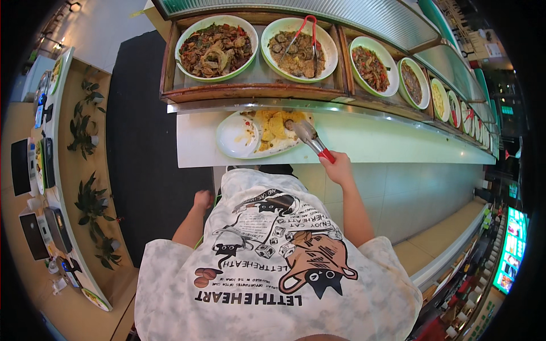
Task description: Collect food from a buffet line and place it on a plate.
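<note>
A pair of metal tongs with red handle tips (310, 137) is gripped in the right hand (339, 169), whose fingers are closed round the red end just above the front edge of the pale counter ledge (398, 142). The tongs are angled up and to the left, and their metal tips are seen over the yellow food on a white divided plate (233, 136), which rests on the ledge, left of the hand; whether a piece is pinched between the tips cannot be told. The plate's left compartment is smeared with sauce, while its right part is filled with the yellow pieces. The left hand (202, 199) is held low beside the body, below the ledge, curled loosely; nothing is seen in it, though its palm side is hidden. Behind the plate, a wooden tray (170, 74) is set with two green-rimmed bowls: one of dark stir-fried food (216, 48) and, to its right, one of sliced brown food (300, 51), across which a second pair of red-handled tongs (304, 34) is laid. Further bowls are ranged along the counter to the right.
</note>
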Demonstrator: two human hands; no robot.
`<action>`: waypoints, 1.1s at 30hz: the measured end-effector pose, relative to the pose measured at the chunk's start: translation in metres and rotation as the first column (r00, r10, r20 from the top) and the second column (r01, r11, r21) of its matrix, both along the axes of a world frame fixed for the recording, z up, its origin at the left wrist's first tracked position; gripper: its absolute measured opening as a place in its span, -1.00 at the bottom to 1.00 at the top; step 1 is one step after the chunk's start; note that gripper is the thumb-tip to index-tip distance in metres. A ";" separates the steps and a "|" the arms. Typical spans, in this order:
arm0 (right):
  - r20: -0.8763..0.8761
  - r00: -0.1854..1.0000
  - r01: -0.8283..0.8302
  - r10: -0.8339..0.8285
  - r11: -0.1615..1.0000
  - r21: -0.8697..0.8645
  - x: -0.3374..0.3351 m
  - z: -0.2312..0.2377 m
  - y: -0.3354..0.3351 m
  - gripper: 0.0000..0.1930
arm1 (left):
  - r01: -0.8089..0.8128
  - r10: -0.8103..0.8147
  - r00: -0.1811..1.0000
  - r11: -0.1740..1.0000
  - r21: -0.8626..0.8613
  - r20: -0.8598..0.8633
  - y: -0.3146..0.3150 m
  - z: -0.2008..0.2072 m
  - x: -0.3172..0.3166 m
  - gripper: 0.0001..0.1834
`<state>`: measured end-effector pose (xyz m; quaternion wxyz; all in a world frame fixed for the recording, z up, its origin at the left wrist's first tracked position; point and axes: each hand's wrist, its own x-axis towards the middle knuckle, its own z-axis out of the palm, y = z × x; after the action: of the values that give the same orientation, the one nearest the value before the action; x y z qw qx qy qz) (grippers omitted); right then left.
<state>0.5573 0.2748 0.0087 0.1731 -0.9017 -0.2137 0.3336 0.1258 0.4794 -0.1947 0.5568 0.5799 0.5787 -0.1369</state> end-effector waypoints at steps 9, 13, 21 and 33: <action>0.437 0.886 -0.266 0.154 0.941 0.208 0.075 0.069 0.104 -0.75 | -0.128 0.128 0.991 0.992 -0.006 -0.037 -0.047 0.010 -0.034 -0.85; 0.490 0.771 -0.363 0.406 0.913 -0.186 0.089 0.095 0.172 -0.72 | -0.213 0.205 0.976 0.968 0.130 0.073 -0.075 0.013 -0.021 -0.79; 0.427 0.645 -0.444 0.634 0.766 -0.465 0.082 0.101 0.235 -0.62 | -0.350 0.353 0.934 0.935 0.065 -0.047 -0.110 -0.003 -0.062 -0.71; 0.417 0.754 -0.440 0.507 0.862 -0.252 0.053 0.094 0.189 -0.73 | -0.042 0.096 0.960 0.978 0.202 -0.263 -0.110 -0.060 -0.101 -0.68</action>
<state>0.6108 0.4637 0.1029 -0.0370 -0.8808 -0.4469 0.1518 0.0251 0.3693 -0.2542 0.4175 0.5869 0.6799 -0.1381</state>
